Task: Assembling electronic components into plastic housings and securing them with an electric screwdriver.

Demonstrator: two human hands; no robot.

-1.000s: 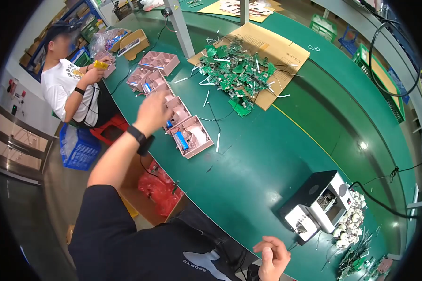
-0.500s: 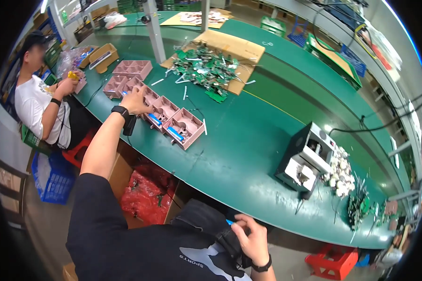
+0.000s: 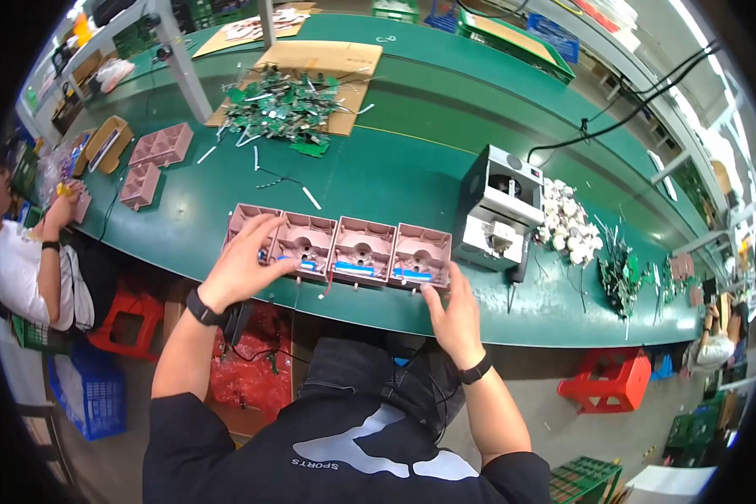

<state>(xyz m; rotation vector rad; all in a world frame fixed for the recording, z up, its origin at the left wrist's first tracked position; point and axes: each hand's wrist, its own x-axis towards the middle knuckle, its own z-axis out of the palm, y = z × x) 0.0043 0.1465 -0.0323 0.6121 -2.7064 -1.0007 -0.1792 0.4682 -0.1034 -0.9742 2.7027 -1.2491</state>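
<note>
Several pink plastic boxes stand in a row near the table's front edge, with blue strips and round fittings inside. My left hand spreads over the leftmost box, hiding much of it. Its thumb reaches over the adjoining box, beside a blue strip. My right hand has its fingers apart at the front right corner of the rightmost box, with the thumb at its front wall. Between these sits another pink box; a short red wire hangs out near its left side.
Other pink boxes stand at the left. Behind lies a heap of green circuit boards on cardboard. A grey machine stands right of the row, beside white parts. A co-worker sits at the left, handling something yellow.
The boxed row has slid right, away from the other pink boxes. My right hand has come up from my lap to the row's right end. The view has turned right.
</note>
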